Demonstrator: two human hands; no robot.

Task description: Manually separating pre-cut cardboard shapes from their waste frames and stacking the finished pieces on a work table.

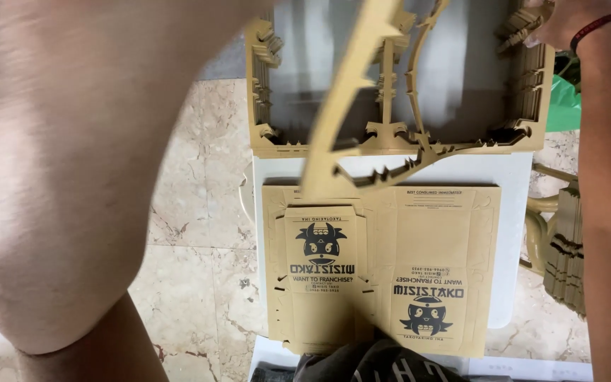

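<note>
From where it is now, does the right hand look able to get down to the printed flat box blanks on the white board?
Probably yes: the right hand sits at the cardboard frame's far corner, and the printed blanks lie uncovered below, apart from the blurred strip over their top edge.

Marble floor [199,212], white board [518,233], green bag [563,106] at right.

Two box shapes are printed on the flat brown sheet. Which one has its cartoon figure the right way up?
The left box shape: its cartoon figure sits above the lettering. On the right box shape the figure lies below the lettering.

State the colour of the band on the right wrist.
The wrist band is dark red; the head view shows it.
</note>
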